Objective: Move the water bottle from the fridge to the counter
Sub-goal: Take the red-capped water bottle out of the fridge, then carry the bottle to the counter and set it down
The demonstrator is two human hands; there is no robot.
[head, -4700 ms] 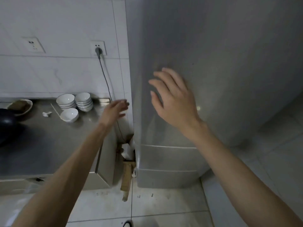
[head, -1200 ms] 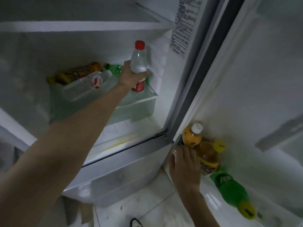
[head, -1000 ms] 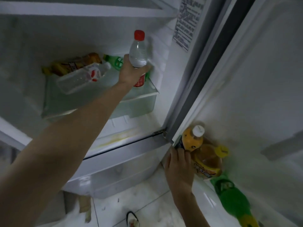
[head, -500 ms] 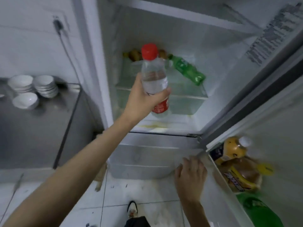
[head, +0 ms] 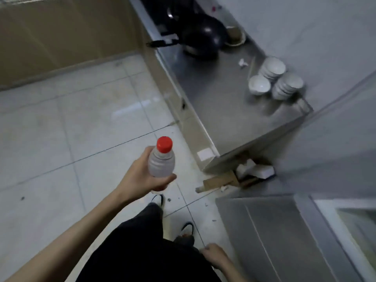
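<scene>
My left hand [head: 140, 176] grips a clear water bottle [head: 161, 161] with a red cap, upright, out over the floor tiles and left of the counter's near end. The steel counter [head: 219, 110] runs away to the upper right. My right hand [head: 213, 256] hangs low by my hip with its fingers curled and nothing in it. The fridge [head: 284, 237] fills the lower right; a strip of its open interior shows at the right edge.
On the counter sit stacked white bowls [head: 272, 69], a single bowl [head: 259, 84], chopsticks and a black wok [head: 201, 40] at the far end. Cardboard and white scraps [head: 234, 180] lie on the floor between counter and fridge. My feet stand on the tiles below the bottle.
My left hand drew the bottle out of the fridge and lowered it over the floor. My view swung left toward the counter. My right hand left the fridge door and dropped to my side.
</scene>
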